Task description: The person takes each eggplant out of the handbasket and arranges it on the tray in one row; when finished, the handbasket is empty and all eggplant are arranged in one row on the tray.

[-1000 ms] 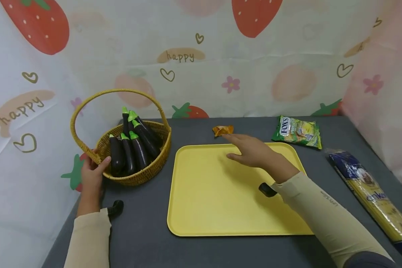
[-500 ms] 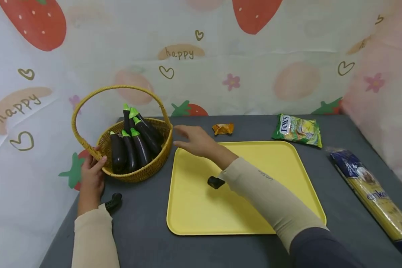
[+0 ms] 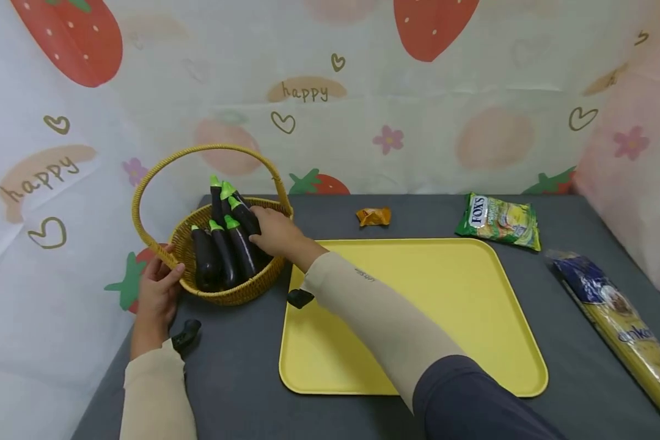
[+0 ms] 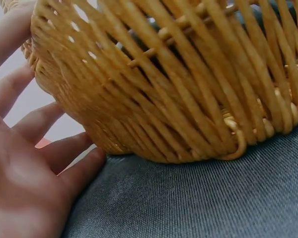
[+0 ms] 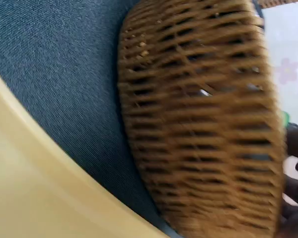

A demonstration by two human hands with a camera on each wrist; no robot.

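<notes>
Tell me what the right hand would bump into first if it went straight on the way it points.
The right hand would most likely meet the nearest eggplant in the wicker basket. The two may even be touching, though depth here is hard to judge.

Soft, fairly even light fills the head view, with a faint shadow beneath the right sleeve on the tray. Glints mark the eggplants and long packet (shiny plastic). In the right wrist view, the basket is blurred and the fingers are very dark; the left wrist view looks brighter.
</notes>
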